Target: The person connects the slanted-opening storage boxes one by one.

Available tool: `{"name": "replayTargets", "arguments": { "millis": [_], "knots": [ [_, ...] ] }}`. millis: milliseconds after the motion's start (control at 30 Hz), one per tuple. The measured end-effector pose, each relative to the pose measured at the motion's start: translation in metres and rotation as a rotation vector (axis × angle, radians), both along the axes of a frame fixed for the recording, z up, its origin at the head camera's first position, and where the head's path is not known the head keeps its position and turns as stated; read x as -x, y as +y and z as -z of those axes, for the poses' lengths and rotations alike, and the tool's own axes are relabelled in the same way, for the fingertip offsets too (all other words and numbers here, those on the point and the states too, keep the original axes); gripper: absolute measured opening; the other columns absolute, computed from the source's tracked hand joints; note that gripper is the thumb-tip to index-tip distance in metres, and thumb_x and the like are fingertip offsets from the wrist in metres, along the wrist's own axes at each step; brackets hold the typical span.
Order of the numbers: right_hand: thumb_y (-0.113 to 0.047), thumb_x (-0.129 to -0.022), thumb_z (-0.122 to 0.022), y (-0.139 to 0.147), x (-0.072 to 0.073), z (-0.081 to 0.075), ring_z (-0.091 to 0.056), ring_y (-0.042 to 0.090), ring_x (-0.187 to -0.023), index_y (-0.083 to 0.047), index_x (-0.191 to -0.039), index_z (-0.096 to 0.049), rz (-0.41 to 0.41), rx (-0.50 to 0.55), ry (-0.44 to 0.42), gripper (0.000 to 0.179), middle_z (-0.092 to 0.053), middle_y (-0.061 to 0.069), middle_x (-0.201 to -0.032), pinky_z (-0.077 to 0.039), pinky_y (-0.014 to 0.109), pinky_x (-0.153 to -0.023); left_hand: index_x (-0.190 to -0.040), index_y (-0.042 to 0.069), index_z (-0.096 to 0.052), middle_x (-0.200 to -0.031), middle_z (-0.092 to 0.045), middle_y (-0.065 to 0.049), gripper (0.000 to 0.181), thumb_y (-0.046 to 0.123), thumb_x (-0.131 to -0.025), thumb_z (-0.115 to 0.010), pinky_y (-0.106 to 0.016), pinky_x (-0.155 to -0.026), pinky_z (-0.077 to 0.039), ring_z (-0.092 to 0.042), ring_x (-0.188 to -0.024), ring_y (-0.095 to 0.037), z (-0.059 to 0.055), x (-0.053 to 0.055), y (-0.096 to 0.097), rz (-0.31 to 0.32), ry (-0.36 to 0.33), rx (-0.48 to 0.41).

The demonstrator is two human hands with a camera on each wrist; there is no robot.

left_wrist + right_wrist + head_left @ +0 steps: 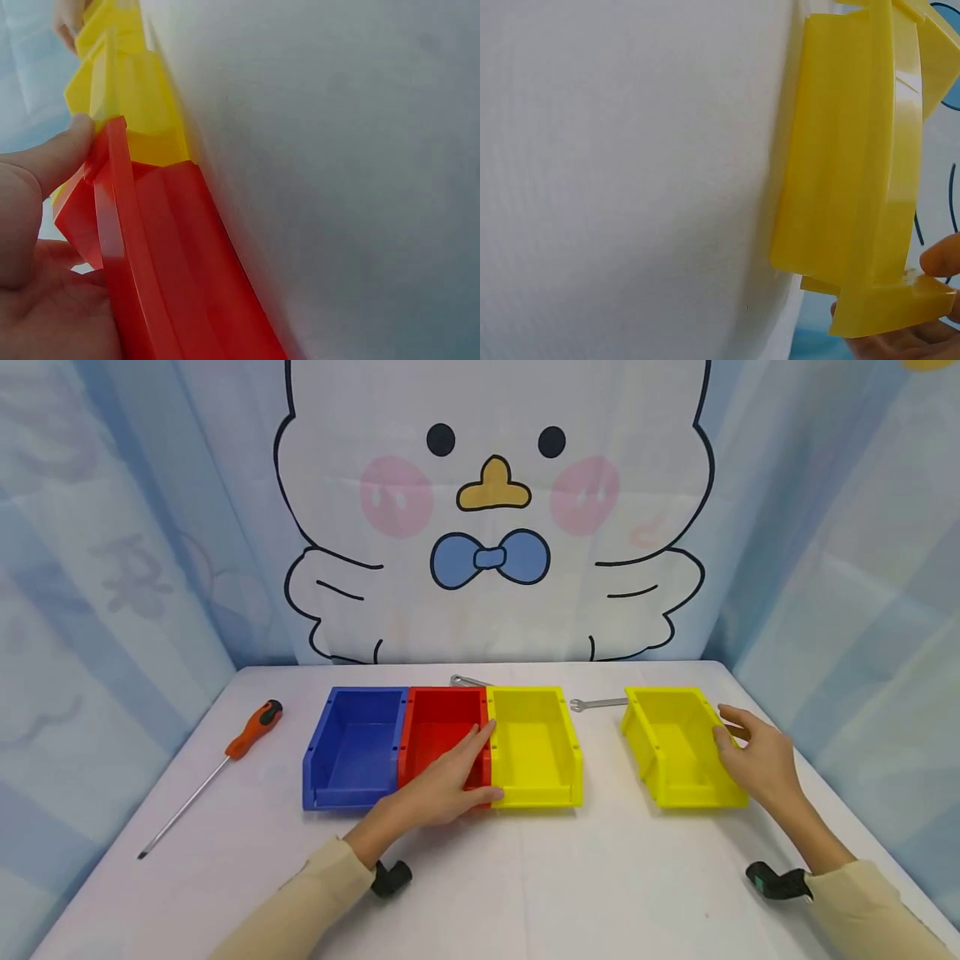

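Note:
A blue bin [356,747], a red bin [438,731] and a yellow bin [534,743] stand side by side. My left hand [442,787] lies across the red bin, fingers extended towards its seam with the yellow one. Its thumb [66,154] touches the front corner where these two bins meet. Farther right, a separate yellow bin [686,752] stands slightly angled. My right hand [761,762] grips that bin's right wall, thumb on the inner side and fingers outside; the right wrist view shows the bin's front lip [896,172].
At the left lies a screwdriver [255,728] with an orange and black handle. A wrench [600,703] reaches behind the separate yellow bin. Another metal tool [468,681] is partly hidden behind the red bin. Curtains [97,568] surround the white table [555,885].

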State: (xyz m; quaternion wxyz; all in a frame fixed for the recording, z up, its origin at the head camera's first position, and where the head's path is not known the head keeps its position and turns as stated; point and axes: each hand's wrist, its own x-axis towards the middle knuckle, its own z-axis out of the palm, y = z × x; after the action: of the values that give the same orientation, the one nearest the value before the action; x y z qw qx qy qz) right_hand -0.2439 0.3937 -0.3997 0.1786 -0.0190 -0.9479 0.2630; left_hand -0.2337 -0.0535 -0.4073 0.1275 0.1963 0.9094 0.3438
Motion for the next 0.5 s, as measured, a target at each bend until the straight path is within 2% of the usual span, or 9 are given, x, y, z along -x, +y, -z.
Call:
{"name": "replayTargets", "arguments": {
  "millis": [33, 100, 167, 200, 267, 300, 400, 500],
  "knots": [
    [-0.018, -0.108, -0.055, 0.0003, 0.0001, 0.0008, -0.065, 0.052, -0.123, 0.004, -0.148, -0.056, 0.002, 0.002, -0.006, 0.046, -0.062, 0.032, -0.144, -0.061, 0.019, -0.081, -0.172, 0.034, -0.009, -0.181, -0.016, -0.006, 0.101, 0.039, -0.097, -0.077, -0.057, -0.126, -0.041, -0.026, -0.166, -0.029, -0.0003, 0.0000, -0.0008, 0.006, 0.000, 0.000],
    [-0.019, -0.109, -0.054, 0.0004, 0.0010, 0.0020, -0.064, 0.053, -0.124, 0.003, -0.151, -0.053, 0.003, 0.009, -0.024, 0.048, -0.061, 0.033, -0.145, -0.060, 0.017, -0.082, -0.172, 0.035, -0.008, -0.181, -0.016, -0.005, 0.102, 0.039, -0.097, -0.077, -0.057, -0.127, -0.039, -0.023, -0.167, -0.028, -0.0003, 0.0003, -0.0025, 0.016, -0.002, 0.002],
    [-0.019, -0.110, -0.053, 0.0007, 0.0008, 0.0035, -0.061, 0.054, -0.126, 0.002, -0.154, -0.049, 0.004, 0.017, -0.048, 0.050, -0.058, 0.034, -0.147, -0.064, 0.038, -0.094, -0.172, 0.036, -0.006, -0.181, -0.015, -0.004, 0.102, 0.037, -0.098, -0.076, -0.056, -0.128, -0.038, -0.022, -0.167, -0.027, 0.0004, 0.0006, -0.0034, 0.024, -0.009, 0.001],
    [-0.019, -0.110, -0.053, 0.0010, 0.0010, 0.0043, -0.060, 0.055, -0.127, 0.001, -0.156, -0.047, 0.003, 0.025, -0.061, 0.051, -0.057, 0.035, -0.148, -0.063, 0.042, -0.099, -0.172, 0.036, -0.006, -0.181, -0.015, -0.004, 0.102, 0.037, -0.098, -0.076, -0.057, -0.128, -0.038, -0.021, -0.167, -0.027, 0.0007, 0.0006, -0.0040, 0.027, -0.010, -0.001],
    [-0.020, -0.111, -0.052, 0.0007, 0.0011, 0.0062, -0.056, 0.056, -0.130, 0.000, -0.159, -0.044, 0.000, 0.038, -0.083, 0.052, -0.054, 0.037, -0.150, -0.053, 0.064, -0.104, -0.171, 0.037, -0.006, -0.181, -0.015, -0.003, 0.102, 0.037, -0.098, -0.076, -0.057, -0.127, -0.038, -0.022, -0.167, -0.027, 0.0012, 0.0002, -0.0055, 0.033, -0.012, 0.001],
    [-0.020, -0.111, -0.051, 0.0013, 0.0011, 0.0071, -0.054, 0.057, -0.130, -0.001, -0.160, -0.042, -0.003, 0.044, -0.091, 0.053, -0.052, 0.039, -0.150, -0.051, 0.068, -0.105, -0.171, 0.038, -0.005, -0.181, -0.015, -0.002, 0.102, 0.038, -0.098, -0.076, -0.057, -0.127, -0.039, -0.022, -0.167, -0.027, 0.0013, 0.0000, -0.0064, 0.035, -0.011, 0.002],
    [-0.018, -0.111, -0.050, 0.0014, 0.0009, 0.0093, -0.054, 0.056, -0.129, -0.002, -0.160, -0.041, -0.006, 0.043, -0.090, 0.053, -0.052, 0.040, -0.150, -0.049, 0.072, -0.106, -0.171, 0.039, -0.005, -0.181, -0.016, 0.000, 0.100, 0.039, -0.099, -0.074, -0.056, -0.126, -0.041, -0.025, -0.166, -0.027, 0.0014, -0.0006, -0.0088, 0.045, -0.001, 0.006],
    [-0.015, -0.110, -0.050, 0.0014, 0.0013, 0.0099, -0.056, 0.051, -0.119, -0.003, -0.160, -0.042, -0.013, 0.030, -0.082, 0.053, -0.052, 0.041, -0.148, -0.052, 0.069, -0.102, -0.171, 0.040, -0.005, -0.180, -0.019, 0.002, 0.099, 0.040, -0.099, -0.074, -0.055, -0.124, -0.044, -0.029, -0.164, -0.026, 0.0013, -0.0010, -0.0108, 0.053, 0.009, 0.008]
  ]
}}
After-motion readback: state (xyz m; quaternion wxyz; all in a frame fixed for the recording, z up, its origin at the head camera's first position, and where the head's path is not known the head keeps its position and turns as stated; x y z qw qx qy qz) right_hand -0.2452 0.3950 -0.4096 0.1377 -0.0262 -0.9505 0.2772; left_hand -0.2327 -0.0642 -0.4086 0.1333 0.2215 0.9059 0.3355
